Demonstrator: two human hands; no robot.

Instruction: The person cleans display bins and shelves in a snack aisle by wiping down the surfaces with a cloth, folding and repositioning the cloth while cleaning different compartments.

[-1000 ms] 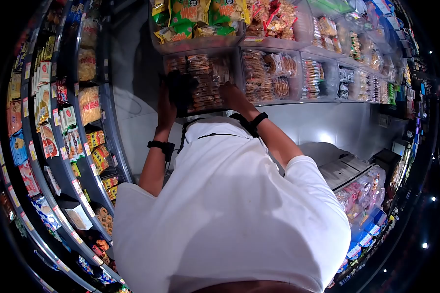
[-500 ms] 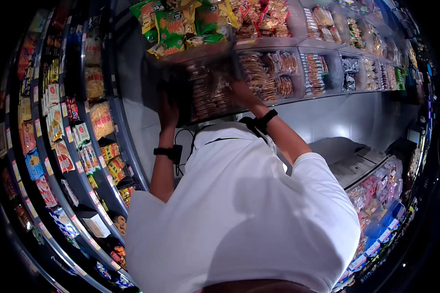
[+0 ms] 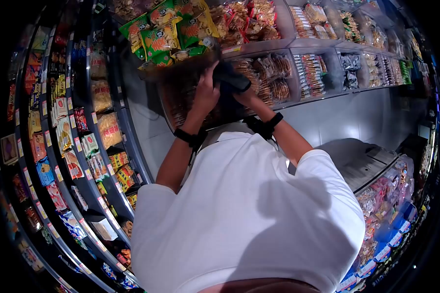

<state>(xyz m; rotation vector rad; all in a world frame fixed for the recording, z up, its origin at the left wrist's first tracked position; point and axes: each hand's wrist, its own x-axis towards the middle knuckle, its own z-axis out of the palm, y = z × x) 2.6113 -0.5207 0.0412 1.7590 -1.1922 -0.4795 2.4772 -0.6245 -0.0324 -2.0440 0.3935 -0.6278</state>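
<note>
A dark cloth-like item (image 3: 228,83) is between my two hands, over a clear bin of packaged crackers (image 3: 177,100). My left hand (image 3: 208,92) is at its left side, one finger raised and the others curled against the dark item. On the item's right side, my right hand (image 3: 244,95) has its fingers wrapped round it, partly hidden by it. Both wrists wear black bands. Right of my hands, another bin holds round wrapped crackers (image 3: 278,90).
Green and yellow snack bags (image 3: 161,41) lie in an upper bin ahead. Tiered shelves of packets (image 3: 110,129) run along the left. A metal surface (image 3: 359,166) and pink packets (image 3: 381,195) are at the right. Grey floor (image 3: 154,141) shows at left.
The dark item has moved right from the bin's left side, and both hands now meet at it. My right hand has closed on it. The view has shifted, so the shelves appear further right.
</note>
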